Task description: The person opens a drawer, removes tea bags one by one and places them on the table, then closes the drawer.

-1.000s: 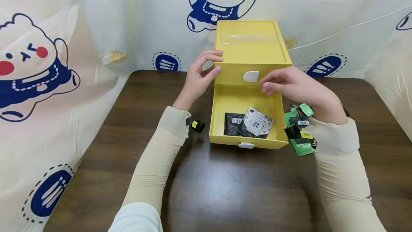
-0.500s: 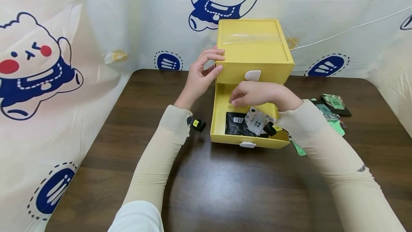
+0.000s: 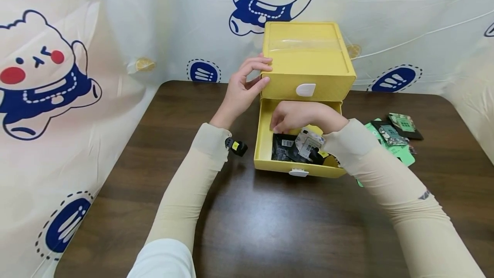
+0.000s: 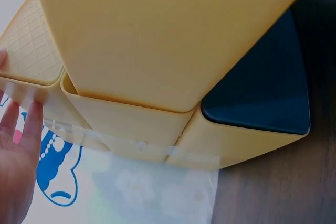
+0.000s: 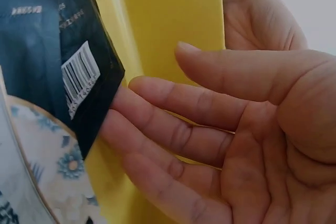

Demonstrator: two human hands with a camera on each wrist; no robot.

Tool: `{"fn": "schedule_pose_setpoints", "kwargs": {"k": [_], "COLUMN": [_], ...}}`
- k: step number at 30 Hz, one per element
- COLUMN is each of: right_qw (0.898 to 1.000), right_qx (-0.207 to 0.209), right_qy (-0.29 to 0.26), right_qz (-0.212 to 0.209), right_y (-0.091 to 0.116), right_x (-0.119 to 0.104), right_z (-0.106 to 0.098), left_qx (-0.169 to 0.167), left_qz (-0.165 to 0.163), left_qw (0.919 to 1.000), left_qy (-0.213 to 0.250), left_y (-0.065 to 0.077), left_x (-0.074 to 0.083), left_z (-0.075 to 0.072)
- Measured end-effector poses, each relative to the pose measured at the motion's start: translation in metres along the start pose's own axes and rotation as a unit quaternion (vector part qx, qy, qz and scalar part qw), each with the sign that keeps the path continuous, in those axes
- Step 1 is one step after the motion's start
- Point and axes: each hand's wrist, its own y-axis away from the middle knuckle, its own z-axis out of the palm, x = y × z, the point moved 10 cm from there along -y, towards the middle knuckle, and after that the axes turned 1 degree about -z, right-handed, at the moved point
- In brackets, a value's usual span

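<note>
A yellow two-tier drawer box (image 3: 308, 65) stands at the back of the table, its lower drawer (image 3: 270, 164) pulled out. My left hand (image 3: 242, 91) rests on the upper left corner, fingers over the top edge and thumb at the front. Inside the drawer lie a black packet (image 3: 280, 149) with a barcode and a white floral packet (image 3: 306, 143) overlapping it. My right hand (image 3: 299, 116) reaches into the drawer from above. In the right wrist view, its extended fingers (image 5: 157, 98) have their tips at the black packet's edge; the thumb stands apart.
Several green and black packets (image 3: 393, 134) lie in a loose pile on the table, right of the drawer and partly behind the right sleeve. White tabs mark both drawer fronts. A printed white cloth (image 3: 173, 20) hangs behind the brown table (image 3: 270, 226).
My right hand has moved left and down from near the upper drawer's tab into the lower drawer, to the black packet's edge. My left hand stays on the box corner.
</note>
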Motion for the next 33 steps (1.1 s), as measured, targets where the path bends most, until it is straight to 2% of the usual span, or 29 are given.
{"fn": "schedule_pose_setpoints", "kwargs": {"k": [5, 10, 17, 22, 28, 33], "right_qw": [1.0, 0.998, 0.997, 0.997, 0.996, 0.996], "right_qx": [0.001, -0.006, -0.02, -0.019, -0.004, 0.027], "right_qy": [-0.003, -0.042, -0.072, -0.074, -0.084, -0.08], "right_qz": [0.023, 0.035, 0.002, 0.002, -0.004, -0.01], "right_y": [-0.003, -0.003, -0.003, -0.003, 0.0, 0.007], "right_x": [0.005, 0.009, 0.005, 0.006, 0.005, 0.001], "right_z": [0.001, 0.003, 0.008, 0.009, 0.004, -0.006], "left_qx": [0.001, 0.002, 0.001, -0.001, 0.001, 0.001], "left_qz": [0.0, 0.002, 0.006, 0.005, 0.002, 0.002], "left_qw": [1.0, 1.0, 0.9999, 1.0, 1.0, 1.0], "left_qy": [0.0, 0.005, 0.009, 0.008, 0.005, 0.006], "left_y": [-0.001, -0.001, -0.001, -0.001, -0.001, 0.0], "left_x": [0.0, 0.0, 0.0, 0.0, 0.0, 0.001], "left_z": [-0.001, -0.001, 0.0, 0.001, 0.0, 0.0]}}
